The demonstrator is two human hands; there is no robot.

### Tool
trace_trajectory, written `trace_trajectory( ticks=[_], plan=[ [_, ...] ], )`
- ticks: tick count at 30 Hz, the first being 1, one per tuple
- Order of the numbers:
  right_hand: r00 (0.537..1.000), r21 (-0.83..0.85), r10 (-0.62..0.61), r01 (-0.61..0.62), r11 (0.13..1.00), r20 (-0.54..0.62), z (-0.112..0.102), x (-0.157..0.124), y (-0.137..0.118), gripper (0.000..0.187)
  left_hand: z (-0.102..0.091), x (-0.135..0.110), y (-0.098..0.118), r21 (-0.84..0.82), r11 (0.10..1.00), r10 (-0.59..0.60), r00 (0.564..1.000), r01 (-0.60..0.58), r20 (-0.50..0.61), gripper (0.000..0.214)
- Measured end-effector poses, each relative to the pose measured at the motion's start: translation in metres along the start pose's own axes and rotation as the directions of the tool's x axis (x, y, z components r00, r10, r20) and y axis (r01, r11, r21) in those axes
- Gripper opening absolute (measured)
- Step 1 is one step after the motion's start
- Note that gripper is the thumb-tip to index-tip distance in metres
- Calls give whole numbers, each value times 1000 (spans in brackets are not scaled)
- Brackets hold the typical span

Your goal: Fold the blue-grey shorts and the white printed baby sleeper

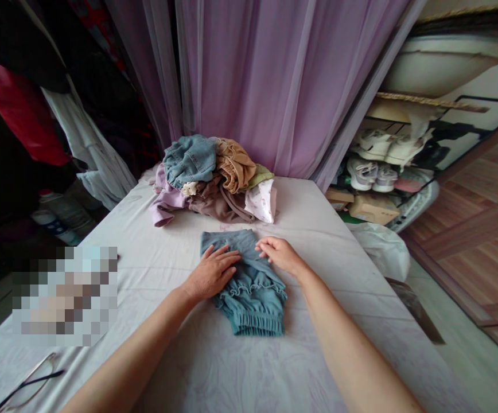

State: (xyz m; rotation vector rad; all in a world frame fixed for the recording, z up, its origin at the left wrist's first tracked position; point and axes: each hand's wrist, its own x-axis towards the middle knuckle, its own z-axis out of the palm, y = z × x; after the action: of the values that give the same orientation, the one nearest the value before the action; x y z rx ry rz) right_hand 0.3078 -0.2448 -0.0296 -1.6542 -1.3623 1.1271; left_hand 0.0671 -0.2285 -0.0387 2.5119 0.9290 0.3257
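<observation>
A teal-blue garment (253,295) lies folded on the cloth-covered bed or table top, its gathered elastic edge towards me and a ruffled seam across its middle. It looks like a pair of small trousers or shorts. Flat on its left side rests my left hand (217,269), fingers spread and pressing the fabric. My right hand (280,254) is at the garment's upper right edge, with its fingers loosely bent and slightly apart. No cloth shows gripped in it, though the fingers' undersides are hidden.
Beyond the garment sits a heap of clothes: a denim piece (191,159), a tan piece (234,163) and others. Eyeglasses (29,381) lie at the lower left, near a blurred-out patch. A purple curtain (249,86) hangs behind; shoes (372,174) fill a rack at right.
</observation>
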Motion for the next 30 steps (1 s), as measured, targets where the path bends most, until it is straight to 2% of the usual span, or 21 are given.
trace_trajectory(
  ticks=[3, 7, 10, 13, 15, 18, 21, 24, 26, 28, 30],
  plan=[
    [982, -118, -173, 164, 979, -70, -15, -29, 16, 19, -11, -23, -4, -25, 996, 84, 996, -84, 10, 42],
    [913, -254, -406, 403, 880, 44, -24, -78, 42, 33, -21, -58, -4, -26, 984, 177, 982, -175, 69, 53],
    [872, -331, -481, 481, 812, 89, -24, -104, 57, 55, -17, -72, -1, 33, 981, 183, 973, -189, 140, 71],
    [846, -426, -514, 520, 741, 138, -18, -114, 62, 76, -7, -72, 2, 97, 981, 151, 978, -166, 143, 74],
    [826, -491, -536, 545, 680, 175, -12, -115, 61, 78, -2, -68, 3, 124, 980, 143, 984, -156, 106, 68],
    [796, -554, -561, 579, 599, 226, -6, -111, 55, 69, 1, -61, 3, 153, 976, 149, 987, -156, 58, 52],
    [768, -541, -588, 616, 572, 253, -8, -103, 49, 58, 1, -58, 5, 144, 978, 148, 989, -149, 21, 34],
    [746, -441, -608, 658, 610, 272, -16, -89, 37, 34, -3, -55, 9, 71, 991, 120, 992, -117, -35, 27],
    [748, -341, -603, 664, 666, 277, -22, -74, 25, 25, -9, -49, 11, -6, 999, 46, 995, -47, -93, 26],
    [780, -250, -569, 624, 740, 262, -26, -53, 10, 24, -16, -38, 11, -108, 992, -89, 980, 71, -176, 31],
    [844, -190, -486, 528, 828, 227, -27, -26, -3, 24, -22, -22, 6, -230, 957, -232, 938, 174, -257, 38]
  ],
)
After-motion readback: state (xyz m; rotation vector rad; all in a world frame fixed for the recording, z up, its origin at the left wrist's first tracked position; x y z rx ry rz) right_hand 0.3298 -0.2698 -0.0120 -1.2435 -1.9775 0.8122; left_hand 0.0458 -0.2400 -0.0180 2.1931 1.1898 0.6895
